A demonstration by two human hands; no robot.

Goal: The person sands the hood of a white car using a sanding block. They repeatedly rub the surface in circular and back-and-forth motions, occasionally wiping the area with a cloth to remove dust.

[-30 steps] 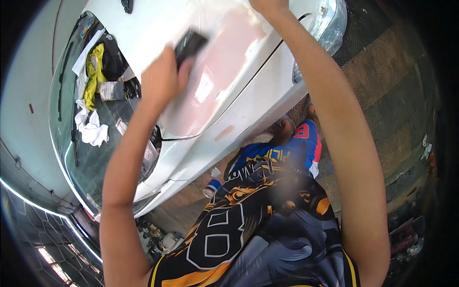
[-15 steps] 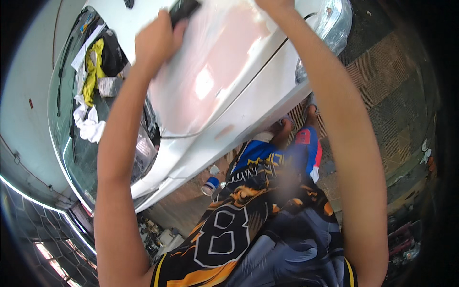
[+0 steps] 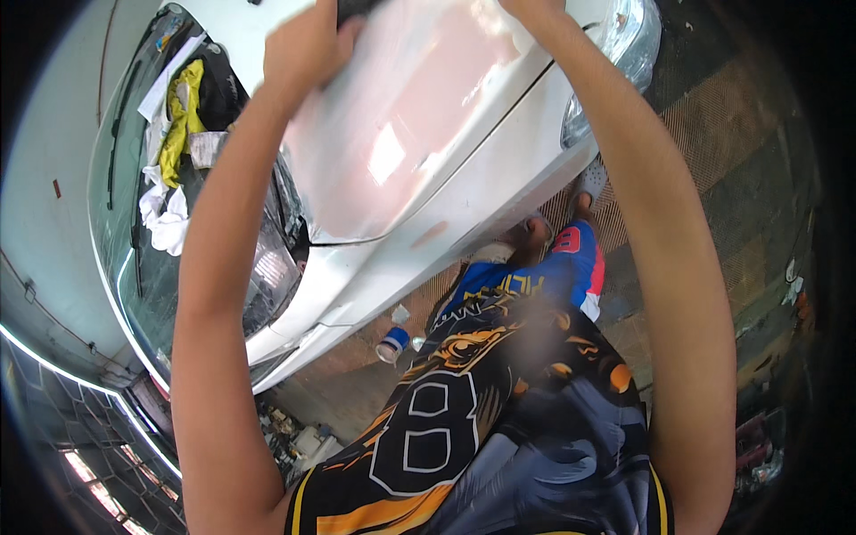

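Your left hand point(image 3: 308, 45) grips a dark sanding block point(image 3: 355, 9) at eleven o'clock on the pink patch point(image 3: 419, 98) of the white car hood point(image 3: 464, 178), your right hand point(image 3: 526, 9) presses flat at twelve, so I think you are rubbing and should push evenly next.

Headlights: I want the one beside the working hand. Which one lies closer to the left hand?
The headlight beneath the left forearm, near the left hand; the other headlight sits at the car's far corner.

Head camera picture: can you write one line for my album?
Both arms reach over a white car's pinkish hood patch, left hand gripping a dark block.
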